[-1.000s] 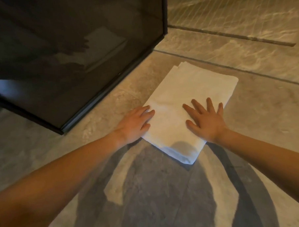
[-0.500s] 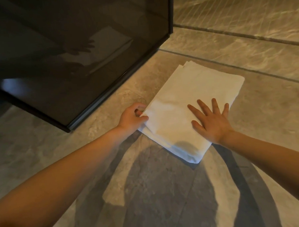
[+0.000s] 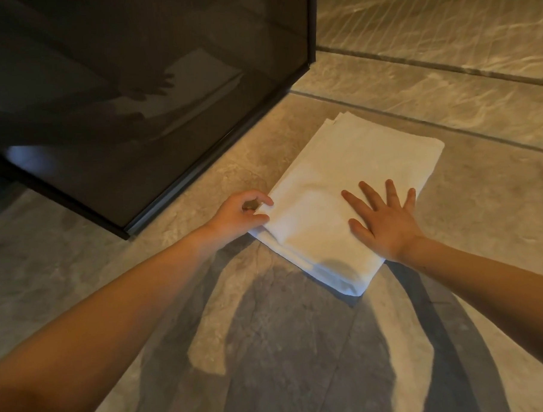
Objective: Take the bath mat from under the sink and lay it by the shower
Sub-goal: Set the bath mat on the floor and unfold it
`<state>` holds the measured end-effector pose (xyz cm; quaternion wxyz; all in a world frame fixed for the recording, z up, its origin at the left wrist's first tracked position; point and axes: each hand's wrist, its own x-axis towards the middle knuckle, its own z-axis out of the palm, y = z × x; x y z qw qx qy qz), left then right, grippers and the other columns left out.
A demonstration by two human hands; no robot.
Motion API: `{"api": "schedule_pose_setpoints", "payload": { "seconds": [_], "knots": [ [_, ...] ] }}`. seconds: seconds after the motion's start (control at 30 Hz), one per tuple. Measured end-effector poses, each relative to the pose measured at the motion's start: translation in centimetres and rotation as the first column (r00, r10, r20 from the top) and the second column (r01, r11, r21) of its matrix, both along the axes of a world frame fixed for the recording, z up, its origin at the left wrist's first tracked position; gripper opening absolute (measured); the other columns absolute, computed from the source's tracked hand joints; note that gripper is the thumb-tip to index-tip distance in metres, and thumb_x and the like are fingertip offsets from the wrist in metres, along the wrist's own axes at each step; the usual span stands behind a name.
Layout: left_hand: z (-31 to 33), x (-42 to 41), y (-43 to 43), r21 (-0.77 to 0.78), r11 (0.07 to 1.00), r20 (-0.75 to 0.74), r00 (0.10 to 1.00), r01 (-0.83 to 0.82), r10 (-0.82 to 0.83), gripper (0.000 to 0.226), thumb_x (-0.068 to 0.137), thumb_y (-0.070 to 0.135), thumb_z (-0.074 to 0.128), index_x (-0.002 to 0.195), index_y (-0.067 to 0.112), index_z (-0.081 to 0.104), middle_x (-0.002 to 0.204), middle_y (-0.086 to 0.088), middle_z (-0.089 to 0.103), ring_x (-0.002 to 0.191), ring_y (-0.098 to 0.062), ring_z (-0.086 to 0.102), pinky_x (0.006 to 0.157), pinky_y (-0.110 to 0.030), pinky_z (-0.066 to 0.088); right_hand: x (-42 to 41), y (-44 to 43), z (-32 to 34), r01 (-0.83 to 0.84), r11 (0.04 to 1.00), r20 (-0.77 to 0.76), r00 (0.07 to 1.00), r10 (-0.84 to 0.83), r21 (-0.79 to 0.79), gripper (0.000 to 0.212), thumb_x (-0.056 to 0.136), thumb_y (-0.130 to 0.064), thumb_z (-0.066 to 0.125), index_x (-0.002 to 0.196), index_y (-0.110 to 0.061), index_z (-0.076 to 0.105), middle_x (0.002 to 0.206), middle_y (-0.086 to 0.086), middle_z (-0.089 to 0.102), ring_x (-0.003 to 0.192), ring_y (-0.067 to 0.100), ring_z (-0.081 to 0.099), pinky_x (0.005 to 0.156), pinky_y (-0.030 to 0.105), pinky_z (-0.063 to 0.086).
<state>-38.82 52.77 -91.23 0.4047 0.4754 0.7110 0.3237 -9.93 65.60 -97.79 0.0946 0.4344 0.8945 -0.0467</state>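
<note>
Since the bath mat point(image 3: 341, 184) already sits folded on the floor point(image 3: 489, 227) just right of the shower glass point(image 3: 135, 102), fetching looks done. Left hand point(image 3: 239, 215) pinches its left corner, right hand point(image 3: 386, 222) lies flat on top. Unfolding's pretty much what's left.

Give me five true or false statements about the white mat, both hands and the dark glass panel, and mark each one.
1. The folded white cloth bath mat lies on the beige stone tile floor. True.
2. The right hand grips a corner of the mat. False: it rests flat on top, fingers spread.
3. The left hand pinches the mat's near-left corner. True.
4. The mat is spread out in a single layer. False: it is folded, with stacked layers showing at its edges.
5. The mat touches the dark glass shower panel. False: a strip of floor separates them.
</note>
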Motion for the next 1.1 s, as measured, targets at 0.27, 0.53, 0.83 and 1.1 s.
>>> {"api": "schedule_pose_setpoints", "payload": {
  "seconds": [0.27, 0.53, 0.83, 1.1],
  "knots": [
    [1.4, -1.1, 1.4, -0.273, 0.957, 0.454, 0.89, 0.101, 0.035, 0.032, 0.093, -0.007, 0.054, 0.114, 0.007, 0.072, 0.131, -0.002, 0.054, 0.111, -0.016, 0.059, 0.08, -0.026, 0.057, 0.0, 0.1, -0.1, -0.005, 1.0, 0.028, 1.0, 0.005, 0.002, 0.065, 0.088, -0.068, -0.001, 0.148, -0.048, -0.016, 0.165, -0.004, -0.003, 0.146, 0.047, -0.004, 0.111, 0.071, 0.001],
    [3.9, 1.1, 2.0, -0.269, 0.955, 0.697, 0.709, 0.125, 0.104, 0.048, 0.093, -0.015, 0.043, 0.129, 0.011, 0.062, 0.143, -0.002, 0.046, 0.106, -0.015, 0.06, 0.077, -0.029, 0.06, -2.2, 2.7, 3.7, 0.075, 0.949, -0.059, 0.993, -0.098, -0.306, 0.059, 0.096, -0.063, 0.029, 0.15, -0.05, 0.009, 0.16, 0.002, 0.02, 0.142, 0.041, 0.023, 0.111, 0.057, 0.02],
    [5.4, 7.4, 3.7, -0.201, 0.874, 0.38, 0.858, 0.442, -0.346, 0.055, 0.092, -0.005, 0.048, 0.133, 0.03, 0.059, 0.14, 0.022, 0.042, 0.124, 0.001, 0.045, 0.095, -0.029, 0.05, -8.4, 5.5, 14.2, 0.179, 0.687, -0.151, 0.908, -0.391, -0.704, 0.052, 0.093, -0.052, 0.05, 0.143, -0.039, 0.041, 0.142, 0.005, 0.046, 0.101, 0.035, 0.06, 0.051, 0.03, 0.054],
    [5.3, 8.4, 3.7, -0.243, 0.876, 0.541, 0.807, 0.417, -0.235, 0.053, 0.092, -0.005, 0.048, 0.119, 0.036, 0.069, 0.144, 0.01, 0.044, 0.128, -0.018, 0.046, 0.098, -0.043, 0.05, -3.2, 5.0, 11.9, 0.129, 0.807, -0.315, 0.876, -0.365, -0.576, 0.061, 0.087, -0.003, 0.059, 0.144, -0.024, 0.048, 0.148, 0.0, 0.044, 0.102, 0.018, 0.058, 0.06, 0.019, 0.054]
  ]
}}
